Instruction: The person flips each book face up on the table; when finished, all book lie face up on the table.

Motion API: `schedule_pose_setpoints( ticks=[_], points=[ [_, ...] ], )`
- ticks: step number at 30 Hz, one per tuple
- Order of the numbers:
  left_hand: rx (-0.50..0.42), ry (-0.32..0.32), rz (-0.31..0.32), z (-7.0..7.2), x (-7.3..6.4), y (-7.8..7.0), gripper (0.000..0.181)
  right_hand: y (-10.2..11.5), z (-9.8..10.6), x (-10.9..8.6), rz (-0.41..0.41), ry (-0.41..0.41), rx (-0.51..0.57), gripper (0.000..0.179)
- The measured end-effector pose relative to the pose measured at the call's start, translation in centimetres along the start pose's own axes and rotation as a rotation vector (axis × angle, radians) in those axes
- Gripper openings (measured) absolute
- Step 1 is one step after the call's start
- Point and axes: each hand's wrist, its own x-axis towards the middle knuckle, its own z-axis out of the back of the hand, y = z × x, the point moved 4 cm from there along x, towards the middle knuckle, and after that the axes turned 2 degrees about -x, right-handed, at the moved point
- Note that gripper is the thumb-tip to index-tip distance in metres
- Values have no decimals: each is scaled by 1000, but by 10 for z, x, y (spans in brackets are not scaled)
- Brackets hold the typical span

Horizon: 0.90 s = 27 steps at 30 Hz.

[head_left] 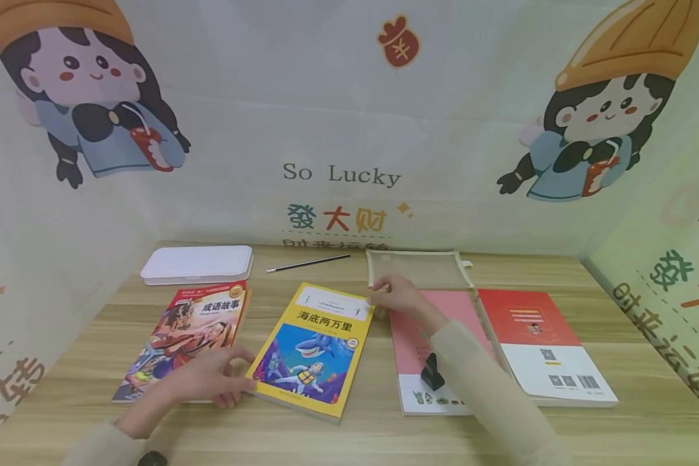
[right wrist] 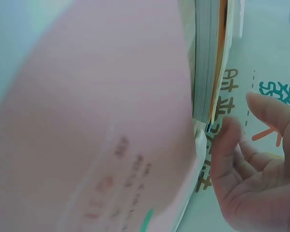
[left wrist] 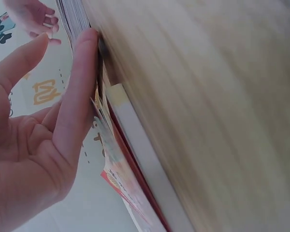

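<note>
A yellow paperback book [head_left: 309, 353] with a shark and diver on its cover lies slightly turned on the table, between both hands. My left hand [head_left: 206, 378] touches its lower left corner. The left wrist view has the extended index finger [left wrist: 77, 96] against the book's page edge [left wrist: 76, 21], thumb apart. At the upper right corner is my right hand [head_left: 404, 299], over the pink book's top. In the right wrist view, its thumb and bent index finger [right wrist: 227, 145] stand apart beside the yellow book's corner [right wrist: 203, 108]; contact is unclear.
Left lies a red-topped storybook [head_left: 192, 323], partly under the left forearm. The pink book [head_left: 443, 317] and a red-and-white book [head_left: 550, 343] lie right. Behind are a white case [head_left: 197, 264], a black pencil [head_left: 309, 263] and a mesh pouch [head_left: 419, 266], before a printed cloth.
</note>
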Motion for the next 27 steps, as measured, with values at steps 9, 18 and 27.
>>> schedule_pose_setpoints(
  ticks=[9, 18, 27],
  points=[
    [-100, 31, -25, 1, 0, 5, 56, -10, -11, -6, -82, 124, 62, 51],
    [-200, 79, -10, -2, -3, 7, 55, -4, -18, -1, -85, 168, 44, 58],
    [-279, 123, 17, -4, -12, 2, 59, 4, -25, 10, -74, 194, 95, 56]
  ],
)
